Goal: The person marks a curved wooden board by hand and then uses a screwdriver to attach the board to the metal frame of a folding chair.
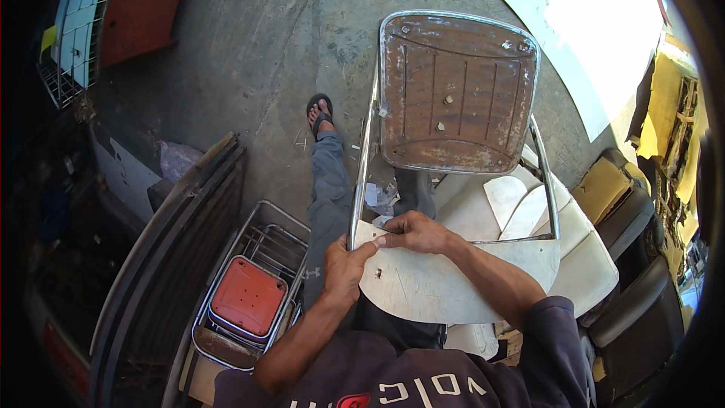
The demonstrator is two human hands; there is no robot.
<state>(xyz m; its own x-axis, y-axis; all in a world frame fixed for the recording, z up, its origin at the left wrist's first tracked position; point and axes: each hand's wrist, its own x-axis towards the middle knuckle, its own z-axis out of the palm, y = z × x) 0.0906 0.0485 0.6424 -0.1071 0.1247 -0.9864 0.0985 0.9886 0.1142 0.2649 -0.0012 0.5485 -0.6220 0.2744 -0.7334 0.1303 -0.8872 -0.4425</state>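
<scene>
"What's gripped?"
"The left hand (349, 268) clamps the corner of the pale panel (461, 281) beside the chair frame (362, 170); the right hand (414, 234) touches it, grip hidden."
"And the panel?"
"Stretches toward 4 o'clock, curved edge facing 6."
"Room?"
"Floor (249, 53) spreads at 11; a red seat (249, 295) crowds 8."

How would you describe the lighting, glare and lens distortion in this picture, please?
Head view: glare bleaches the pale surface at upper right nearly white; head view: deep shadow obscures detail along the left rim; head view: fisheye distortion likely exaggerates the curve of the dark stacked panels, and black fills the corners; head view: left hand and right hand look fairly sharp.
</scene>
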